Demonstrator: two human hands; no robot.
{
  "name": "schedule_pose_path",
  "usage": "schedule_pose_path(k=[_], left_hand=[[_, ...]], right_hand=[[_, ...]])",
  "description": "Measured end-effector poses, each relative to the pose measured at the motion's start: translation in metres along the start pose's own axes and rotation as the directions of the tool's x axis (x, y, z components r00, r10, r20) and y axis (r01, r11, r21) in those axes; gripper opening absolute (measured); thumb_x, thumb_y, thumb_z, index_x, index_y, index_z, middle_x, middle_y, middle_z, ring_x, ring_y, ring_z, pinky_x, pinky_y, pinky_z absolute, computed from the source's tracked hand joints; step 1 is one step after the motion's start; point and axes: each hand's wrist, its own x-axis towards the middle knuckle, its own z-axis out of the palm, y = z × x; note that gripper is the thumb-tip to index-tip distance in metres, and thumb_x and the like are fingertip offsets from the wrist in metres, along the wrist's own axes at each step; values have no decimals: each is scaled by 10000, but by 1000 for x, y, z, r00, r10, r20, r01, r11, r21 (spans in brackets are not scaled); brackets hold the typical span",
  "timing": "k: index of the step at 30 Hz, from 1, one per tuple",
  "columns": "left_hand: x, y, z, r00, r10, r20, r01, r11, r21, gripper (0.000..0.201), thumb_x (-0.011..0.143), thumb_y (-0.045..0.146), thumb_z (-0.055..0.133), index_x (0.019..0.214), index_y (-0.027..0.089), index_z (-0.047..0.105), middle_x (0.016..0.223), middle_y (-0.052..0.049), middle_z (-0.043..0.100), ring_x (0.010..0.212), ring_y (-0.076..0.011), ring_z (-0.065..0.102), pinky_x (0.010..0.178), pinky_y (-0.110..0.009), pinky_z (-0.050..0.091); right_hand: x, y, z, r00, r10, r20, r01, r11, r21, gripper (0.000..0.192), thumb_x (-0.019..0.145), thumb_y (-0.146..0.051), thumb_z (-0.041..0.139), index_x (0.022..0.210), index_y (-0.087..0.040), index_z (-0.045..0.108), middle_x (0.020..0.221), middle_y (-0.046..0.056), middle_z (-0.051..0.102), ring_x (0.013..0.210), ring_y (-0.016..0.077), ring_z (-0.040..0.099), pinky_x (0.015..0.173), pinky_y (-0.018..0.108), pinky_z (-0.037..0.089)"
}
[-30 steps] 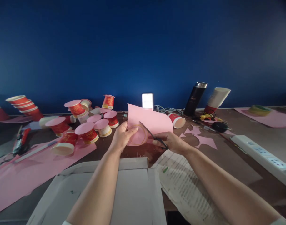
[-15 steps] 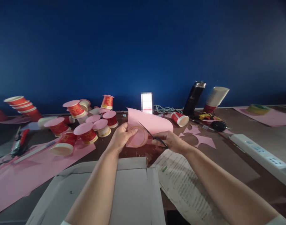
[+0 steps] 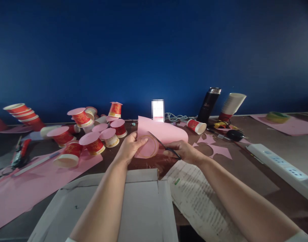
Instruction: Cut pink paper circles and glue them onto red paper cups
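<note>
Deep blue wall [image 3: 154, 50] fills the upper half, unbroken, darker toward the left. Brown desk [image 3: 260, 174] runs along its foot, the far edge meeting the wall. Light dim, falling brighter on the desk's right side.

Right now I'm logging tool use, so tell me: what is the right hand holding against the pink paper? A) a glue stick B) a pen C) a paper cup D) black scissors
D: the right hand grips black scissors whose blades cross the pink paper held by the left hand.
</note>
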Motion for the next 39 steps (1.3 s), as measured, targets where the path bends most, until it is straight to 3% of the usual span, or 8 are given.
schedule_pose_path(k=[7,11,15,19,22,24,30,39], left_hand=[[-1,0,3,999,-4,-39,2,999,-47,517,635,413,804,1049,135,666,971,-98,732,828,-235,681,777,-353,514],[-4,-1,15,999,-45,-12,42,975,-217,548,676,463,771,1103,144,641,994,-105,726,880,-240,682,825,-368,508],[-8,-2,31,994,-113,-5,104,924,-368,484,688,438,774,1052,148,641,924,-84,727,814,-204,680,764,-325,519],[-8,-7,40,967,-218,-134,149,905,-398,409,622,407,819,895,165,635,753,-10,692,663,-142,638,657,-264,496],[-6,-13,41,937,-149,-317,53,955,-293,453,606,441,819,907,177,606,722,24,665,642,-125,619,657,-257,482],[-6,-17,41,933,-90,-349,11,975,-223,447,622,469,803,894,182,595,677,45,637,603,-114,599,631,-247,471],[-16,-18,55,978,-184,-94,141,927,-348,421,707,493,734,972,180,635,736,-28,698,649,-188,670,601,-288,517],[-15,-26,61,922,-298,-248,159,874,-458,416,674,434,774,952,140,677,669,-60,706,577,-210,684,549,-299,545]], right_hand=[[3,1,6,999,36,-38,-31,992,123,495,694,-577,712,852,-108,719,577,-29,472,534,81,388,491,237,304],[8,11,13,976,72,-207,-21,971,237,570,672,-556,748,995,-88,714,615,-7,528,534,93,442,502,246,340],[10,15,18,939,-32,-341,114,969,221,493,735,-521,715,1011,-112,722,651,-10,507,605,101,430,555,249,336],[11,12,23,904,-61,-423,167,961,219,399,761,-504,694,888,-126,721,652,-21,469,611,95,373,568,251,298],[13,12,27,880,-55,-472,197,946,256,362,737,-497,711,789,-140,680,645,-26,452,605,97,358,560,253,287],[15,14,30,876,-48,-481,208,936,284,349,720,-486,726,729,-149,638,627,-32,434,589,95,345,540,250,271],[19,14,43,892,-18,-452,214,898,385,367,676,-487,760,755,-143,657,586,-42,424,553,86,336,521,237,308],[17,18,49,930,-36,-365,201,882,425,472,698,-491,759,1029,-157,732,693,3,596,593,108,455,569,245,400]])
